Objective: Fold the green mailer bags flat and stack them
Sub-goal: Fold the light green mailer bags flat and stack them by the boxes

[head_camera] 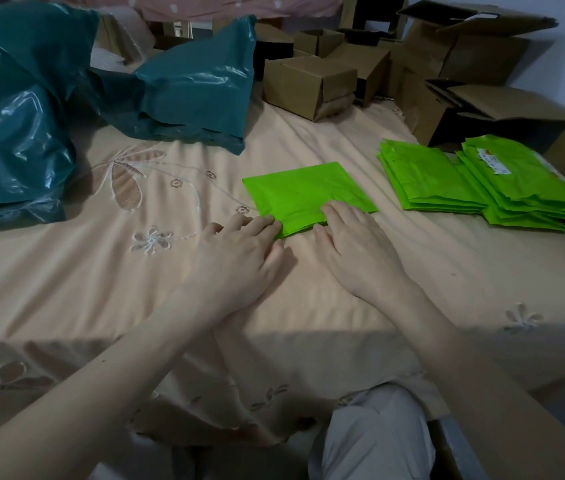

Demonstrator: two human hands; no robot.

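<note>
1. Folded green mailer bag (303, 195) lies flat on the bed (101, 271), mid-bed, a bit right of centre, slightly skewed to the bed's near edge.
2. Left hand (239, 251): palm down, fingers straight & together, tips pressing on the bag's near-left corner. Not gripping anything.
3. Right hand (357, 244): palm down, fingers straight & slightly spread, tips pressing the bag's near edge, right of the left hand. Thumb on the sheet just beside the bag.
4. Both forearms bare, reaching in from the near edge; hands close to each other but not touching.
5. Stacks of folded green bags near the right edge of the bed, well apart from the bag being pressed: left stack (430, 178) & right stack (527, 188), touching/overlapping where they meet. Right stack's top bag shows a white label; text too small to read.
6. Far-left of bed: big teal plastic bags (32, 109), crumpled & glossy.
7. Far edge/far-right corner: several cardboard boxes (308, 84), some w/ flaps open.
8. Bed sheet peach w/ embroidered flowers, wrinkled.
9. Person's knee (374, 431) in light trousers at the bed's near edge.
</note>
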